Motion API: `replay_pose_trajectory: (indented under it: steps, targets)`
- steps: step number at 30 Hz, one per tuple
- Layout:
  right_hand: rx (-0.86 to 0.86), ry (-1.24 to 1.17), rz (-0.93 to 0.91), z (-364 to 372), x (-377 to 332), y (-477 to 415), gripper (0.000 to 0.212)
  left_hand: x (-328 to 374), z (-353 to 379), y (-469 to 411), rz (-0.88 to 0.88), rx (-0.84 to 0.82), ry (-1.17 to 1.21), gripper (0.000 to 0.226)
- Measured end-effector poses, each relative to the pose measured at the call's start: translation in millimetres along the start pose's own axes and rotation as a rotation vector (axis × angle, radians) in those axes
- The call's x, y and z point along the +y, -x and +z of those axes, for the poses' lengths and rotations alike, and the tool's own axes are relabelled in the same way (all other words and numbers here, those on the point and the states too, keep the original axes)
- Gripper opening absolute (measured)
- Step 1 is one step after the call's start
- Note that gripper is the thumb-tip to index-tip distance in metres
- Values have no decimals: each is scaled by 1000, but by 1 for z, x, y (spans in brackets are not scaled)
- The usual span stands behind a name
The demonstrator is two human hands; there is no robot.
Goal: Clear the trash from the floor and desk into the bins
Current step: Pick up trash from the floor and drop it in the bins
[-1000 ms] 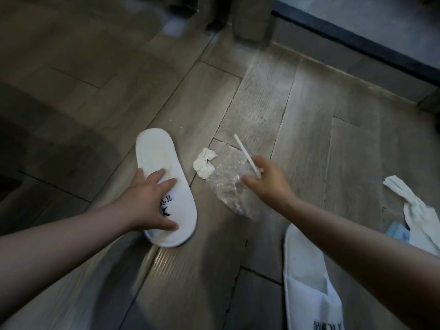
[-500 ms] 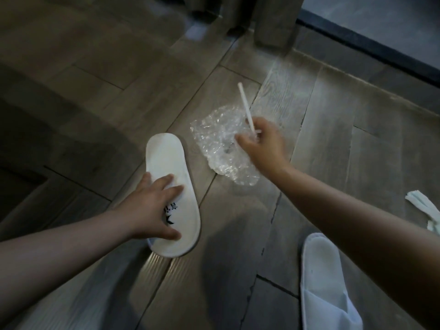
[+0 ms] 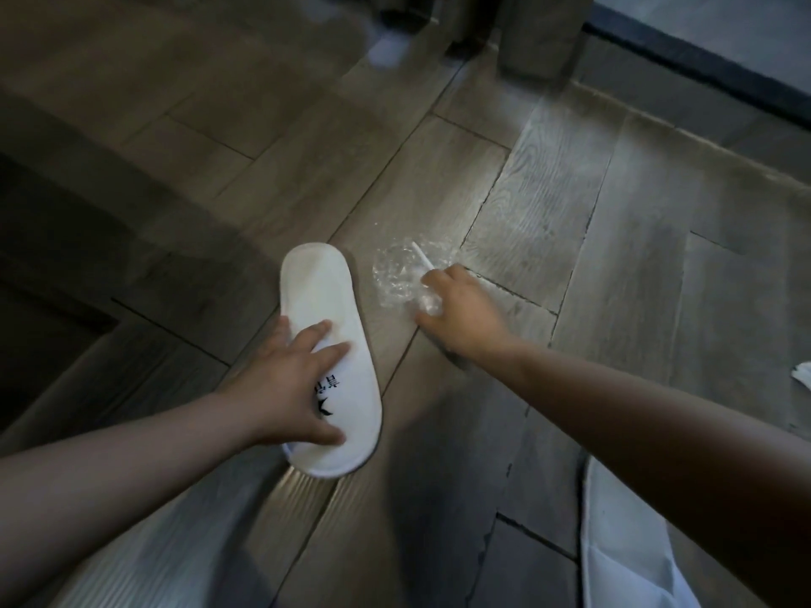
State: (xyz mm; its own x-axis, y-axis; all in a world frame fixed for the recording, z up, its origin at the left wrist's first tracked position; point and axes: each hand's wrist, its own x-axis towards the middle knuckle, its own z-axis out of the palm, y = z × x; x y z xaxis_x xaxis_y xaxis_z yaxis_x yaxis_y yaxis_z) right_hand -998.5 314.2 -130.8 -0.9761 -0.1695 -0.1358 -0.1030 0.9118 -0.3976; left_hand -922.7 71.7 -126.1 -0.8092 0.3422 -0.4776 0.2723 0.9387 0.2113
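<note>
Since everything sits around it, I'm using the white slipper point(image 3: 322, 296) with the black print as the reference.

Nearest: second slipper point(image 3: 614, 546), closer to the person than the reference and well to its right. It's on the floor point(image 3: 570, 190), partly hidden by the right forearm and cut off by the frame edge.

Left hand point(image 3: 285, 379) lies on the near half of the reference slipper. Fingers are straight and spread across the top, thumb laid over the near end beside the print. Flat contact, not clenched. Can't tell whether it presses or just rests. Slipper lies flat on the wood-look planks, long axis running away from the person.

Right hand point(image 3: 461, 318) is just right of the slipper's far half, apart from it. Fingers are curled, grasping a crumpled clear plastic wrap point(image 3: 395, 278). A thin white straw point(image 3: 422, 256) sticks out of the same grip by the index finger, angled away and left over the plastic. The wad sits between hand and slipper, near the slipper's edge, not touching it. On the floor or lifted: can't tell, frame is blurred.

Well right of the slipper, at the frame edge: white scrap point(image 3: 803, 375), paper or cloth, mostly cut off.

Far beyond the slipper: furniture legs point(image 3: 540, 37), and right of them a dark strip point(image 3: 702, 72) along the floor's edge.
</note>
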Motion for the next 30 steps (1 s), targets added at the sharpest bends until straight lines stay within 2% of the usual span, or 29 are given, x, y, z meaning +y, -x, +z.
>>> replay_pose_trajectory:
  steps: [4, 9, 13, 19, 21, 24, 26, 30]
  targets:
    - [45, -184, 123, -22, 14, 25, 48, 3, -4, 2, 23, -26, 67, 120]
    - [96, -298, 139, -58, 34, 78, 46, 29, -12, 0, 123, -26, 129, 107]
    - [167, -233, 223, -81, 61, 140, 45, 62, -9, -7, 237, -86, 122, 95]
    - [126, -187, 423, -67, 94, 245, 46, 115, 6, -13, 364, -101, 88, 81]
    - [66, -134, 513, -53, 97, 264, 55, 128, 8, -13, 352, -74, 80, 73]
    - [-79, -157, 614, -33, 96, 277, 90, 138, 9, -13, 293, -38, 98, 67]
    - [-115, -155, 637, -23, 95, 278, 105, 141, 11, -12, 254, 0, 72, 70]
    - [-100, -102, 650, -20, 95, 269, 107, 142, 18, -4, 150, 92, 36, 82]
